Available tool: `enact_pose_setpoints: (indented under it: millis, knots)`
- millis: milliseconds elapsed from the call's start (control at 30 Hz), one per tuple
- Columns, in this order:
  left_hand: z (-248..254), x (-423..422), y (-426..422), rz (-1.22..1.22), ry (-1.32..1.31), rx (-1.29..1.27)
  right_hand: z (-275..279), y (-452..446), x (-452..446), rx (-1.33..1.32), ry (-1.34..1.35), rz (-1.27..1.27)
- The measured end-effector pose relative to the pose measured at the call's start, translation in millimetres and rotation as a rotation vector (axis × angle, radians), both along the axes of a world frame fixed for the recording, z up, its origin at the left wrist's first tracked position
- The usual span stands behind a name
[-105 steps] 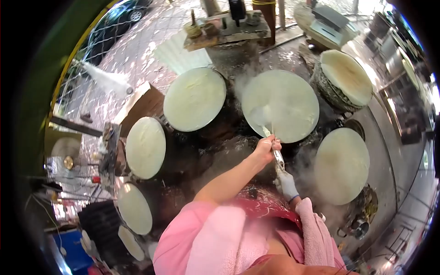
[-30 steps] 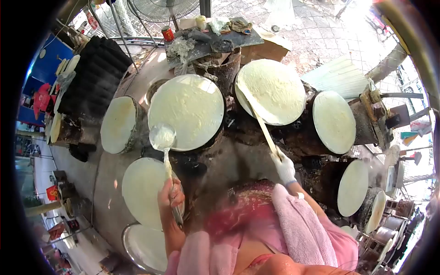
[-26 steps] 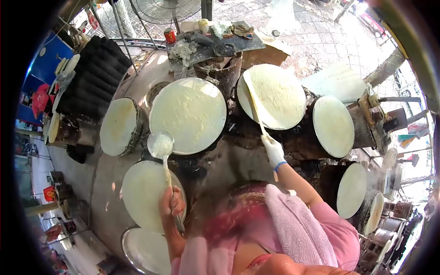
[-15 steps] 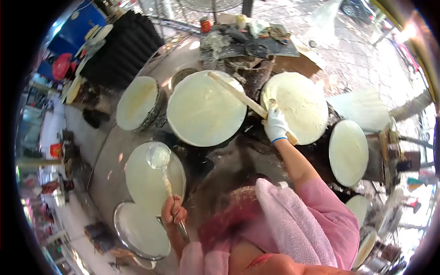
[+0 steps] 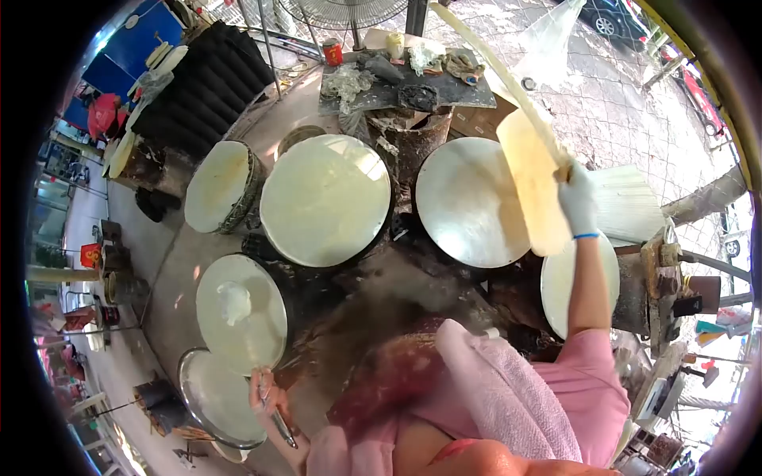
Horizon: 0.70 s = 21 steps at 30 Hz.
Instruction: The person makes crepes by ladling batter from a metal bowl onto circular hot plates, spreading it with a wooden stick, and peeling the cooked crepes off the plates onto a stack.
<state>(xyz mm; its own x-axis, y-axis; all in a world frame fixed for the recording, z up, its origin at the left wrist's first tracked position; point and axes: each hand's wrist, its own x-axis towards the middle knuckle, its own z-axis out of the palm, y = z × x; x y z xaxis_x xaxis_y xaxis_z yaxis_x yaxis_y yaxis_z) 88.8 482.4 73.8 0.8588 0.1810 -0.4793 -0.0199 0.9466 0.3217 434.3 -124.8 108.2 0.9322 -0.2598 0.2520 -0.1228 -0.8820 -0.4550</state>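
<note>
Right hand [image 5: 578, 198], white glove with blue cuff: from my end I read the fingers as curled round the near end of the long wooden stick [image 5: 500, 67], closed up on it; finger contact is blurred, so exact pressure I can't tell. The thin pale sheet [image 5: 533, 186] hangs beside the stick, overlapping the right edge of the shiny griddle [image 5: 468, 202] in view; whether it is draped over the stick or also pinched by the glove, I can't tell. Its lower end sits near the small griddle [image 5: 583, 285], touching or not unclear.

Handling guess: sheet light, soft, floppy, maybe damp and a bit sticky, easy to tear, so I'd support it along the stick's length rather than pinch one corner. Stick looks stiff and fairly light, long lever, best held at the near end as here, away from hot-looking metal.

Left hand [image 5: 270, 393], bare: fingers wrapped round the ladle [image 5: 233, 302], metal handle end poking out below. Bowl is over the pale-coated griddle [image 5: 258, 341], contact not clear, next to the metal basin [image 5: 185, 389]. Ladle seems rigid, bowl end heavier, handle possibly slippery with batter, so mid-handle hold makes sense
</note>
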Motion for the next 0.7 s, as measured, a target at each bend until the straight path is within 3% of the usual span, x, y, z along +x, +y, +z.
enact_pose_setpoints:
  millis: [100,167,233,300,367,433,533,567,633,700]
  knots:
    - [32.3,9.9,-18.5,0.198,0.104,-0.091,64.2,3.9,22.4,-0.287,0.002,0.131]
    - [47.3,13.9,-27.2,0.312,0.314,0.234,97.1,29.9,38.4,-0.449,0.081,0.201]
    - [22.3,-5.7,11.0,0.201,0.159,0.197,108.5,65.7,56.4,-0.596,0.037,0.300]
    - [6.3,-21.2,31.2,0.269,0.381,0.410,122.9,123.3,59.1,-0.686,0.071,0.390]
    - [-26.8,-57.8,76.8,0.083,0.021,0.354,140.5,203.3,54.1,-0.719,0.173,0.490]
    - [-13.2,-57.8,86.8,0.333,0.157,0.016,137.0,279.9,57.9,-0.711,0.179,0.644]
    - [-7.1,-93.8,117.8,0.355,0.060,0.051,147.5,442.1,38.4,-0.696,0.143,0.941]
    - [-12.3,-105.2,132.7,0.340,0.024,0.021,142.6,478.9,45.3,-0.552,0.107,1.092]
    - [-30.4,-131.6,151.6,0.299,-0.048,-0.035,137.1,551.6,52.8,-0.519,0.034,1.121]
    - [-33.7,-148.2,154.9,0.407,0.044,0.025,150.6,620.5,62.4,-0.312,0.121,1.177]
